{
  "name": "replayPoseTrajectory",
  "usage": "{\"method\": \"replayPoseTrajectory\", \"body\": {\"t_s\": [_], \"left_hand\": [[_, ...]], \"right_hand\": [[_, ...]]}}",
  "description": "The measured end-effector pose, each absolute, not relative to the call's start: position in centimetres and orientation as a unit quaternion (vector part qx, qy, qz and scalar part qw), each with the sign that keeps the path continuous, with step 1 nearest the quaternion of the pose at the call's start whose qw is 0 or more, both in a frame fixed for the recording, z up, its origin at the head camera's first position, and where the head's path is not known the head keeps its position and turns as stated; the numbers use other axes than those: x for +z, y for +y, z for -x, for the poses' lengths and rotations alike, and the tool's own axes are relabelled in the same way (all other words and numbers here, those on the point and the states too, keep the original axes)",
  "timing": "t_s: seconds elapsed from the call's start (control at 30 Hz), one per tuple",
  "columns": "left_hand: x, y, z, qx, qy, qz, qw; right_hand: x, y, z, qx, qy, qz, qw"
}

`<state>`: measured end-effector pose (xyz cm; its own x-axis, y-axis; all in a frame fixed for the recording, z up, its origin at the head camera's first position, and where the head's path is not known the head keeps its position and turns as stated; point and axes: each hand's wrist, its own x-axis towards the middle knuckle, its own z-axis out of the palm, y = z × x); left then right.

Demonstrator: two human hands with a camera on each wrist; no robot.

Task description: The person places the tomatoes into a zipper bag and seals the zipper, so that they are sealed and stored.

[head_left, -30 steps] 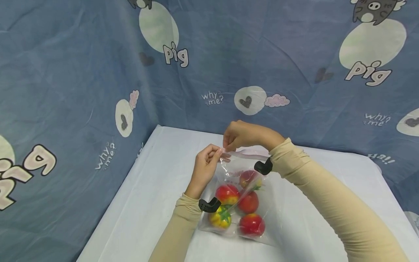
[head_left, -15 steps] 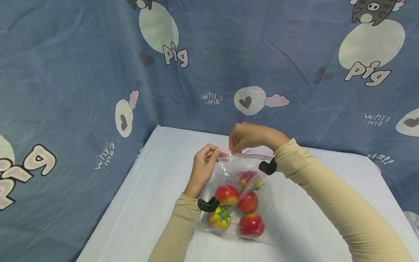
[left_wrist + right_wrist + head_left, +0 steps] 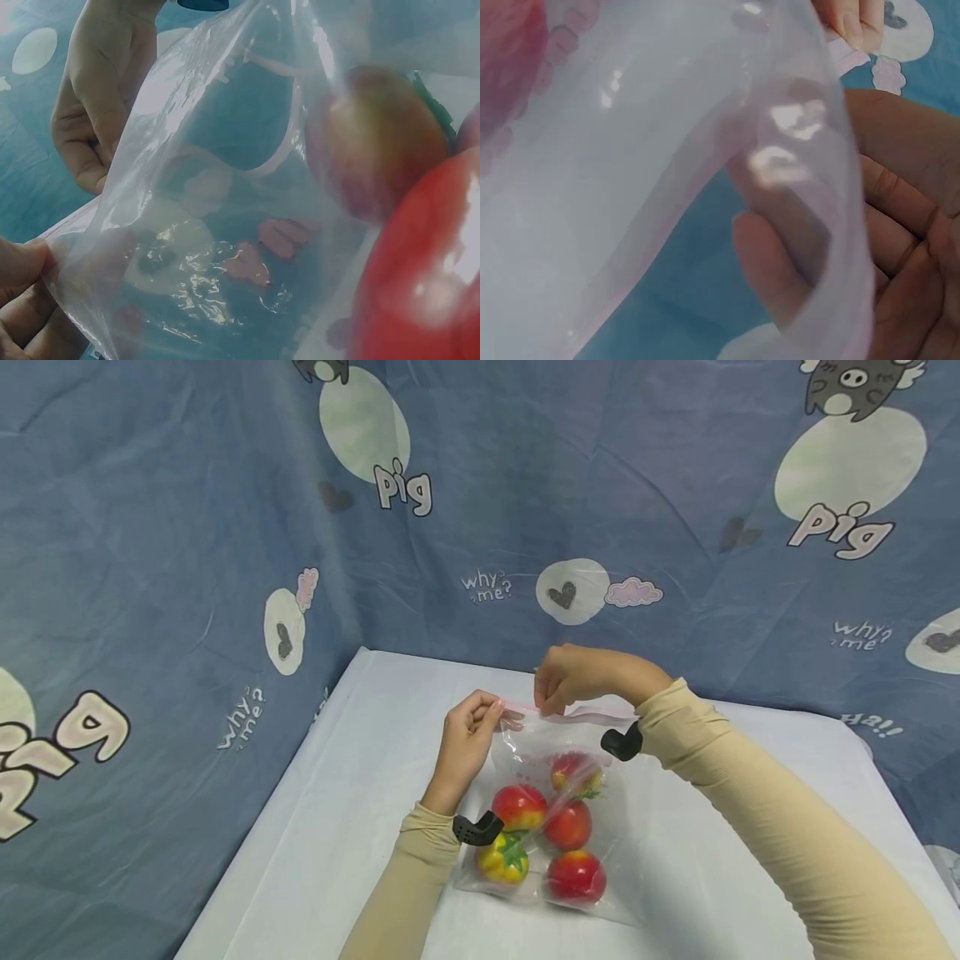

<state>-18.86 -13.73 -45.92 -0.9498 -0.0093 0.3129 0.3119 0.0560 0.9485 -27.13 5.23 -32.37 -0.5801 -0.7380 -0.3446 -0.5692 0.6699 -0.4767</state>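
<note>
A clear zip-lock bag (image 3: 626, 839) with a pinkish zip strip lies on the white table, its mouth edge raised at the far side. Inside it are several glossy round fruits, among them a red fruit (image 3: 577, 877), a red-and-yellow fruit (image 3: 520, 806) and a yellow fruit (image 3: 498, 861) with a green star-shaped top. My left hand (image 3: 465, 739) pinches the bag's top left corner between thumb and fingers. Further right along the zip strip (image 3: 600, 716), my right hand (image 3: 581, 677) pinches the edge with curled fingers. In the right wrist view the bag's film partly covers the right fingers (image 3: 769, 262).
The white table (image 3: 360, 777) reaches back to a blue cloth backdrop (image 3: 450, 543) with printed pigs and words. A black strap piece (image 3: 478, 829) sits on the left wrist, another black strap piece (image 3: 622, 742) on the right.
My right hand has slid to the right along the zip strip, away from the left hand. The left hand, the bag and the fruits stay almost where they were.
</note>
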Motion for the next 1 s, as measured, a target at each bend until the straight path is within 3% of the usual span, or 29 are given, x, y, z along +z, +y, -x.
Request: {"method": "replayPoseTrajectory", "body": {"t_s": [1.0], "left_hand": [[-46.0, -14.2, 19.0, -0.675, -0.720, 0.088, 0.131]], "right_hand": [[-32.5, 7.3, 27.2, -0.153, 0.873, 0.362, 0.288]]}}
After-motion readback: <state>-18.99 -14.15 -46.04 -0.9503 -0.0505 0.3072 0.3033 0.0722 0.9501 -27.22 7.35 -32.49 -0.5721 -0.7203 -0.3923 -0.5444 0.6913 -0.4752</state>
